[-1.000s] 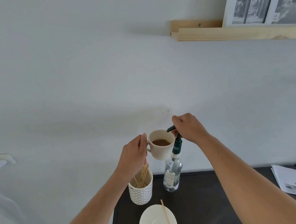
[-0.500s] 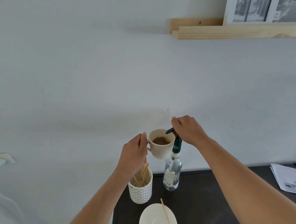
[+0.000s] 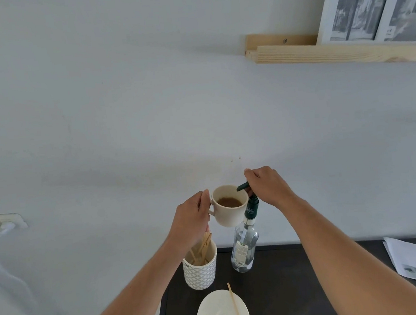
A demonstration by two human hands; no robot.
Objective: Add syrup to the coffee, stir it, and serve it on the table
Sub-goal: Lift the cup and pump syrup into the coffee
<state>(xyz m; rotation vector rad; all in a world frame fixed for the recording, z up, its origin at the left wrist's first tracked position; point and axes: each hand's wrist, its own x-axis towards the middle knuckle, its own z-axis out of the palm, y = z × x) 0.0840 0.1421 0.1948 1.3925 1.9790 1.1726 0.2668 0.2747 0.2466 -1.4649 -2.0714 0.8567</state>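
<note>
Head view: the left hand (image 3: 191, 218) is curled around the handle of the mug (image 3: 228, 206) and holds it in the air, well above the table (image 3: 303, 287), with dark coffee (image 3: 229, 202) showing inside. The right hand (image 3: 268, 187) is closed over the pump head (image 3: 242, 186) of the syrup bottle (image 3: 245, 247), fingers wrapped down on top of it. The bottle stands upright on the table, its long axis vertical, just right of the mug. The spout sticks out leftward from under the right hand, and its tip sits over the mug's right rim, above the coffee.

That is the relation the next move turns on: the press goes straight down along the bottle's axis, and the syrup lands in the coffee only if the mug's mouth stays under the spout tip. It looks like the pumping step; whether syrup is flowing cannot be told.

Below, a saucer (image 3: 218, 313) lies at the near table edge with a wooden stick (image 3: 235, 307) across it, beside a patterned cup (image 3: 200, 269) of more sticks. Stirring and serving appear undone.
</note>
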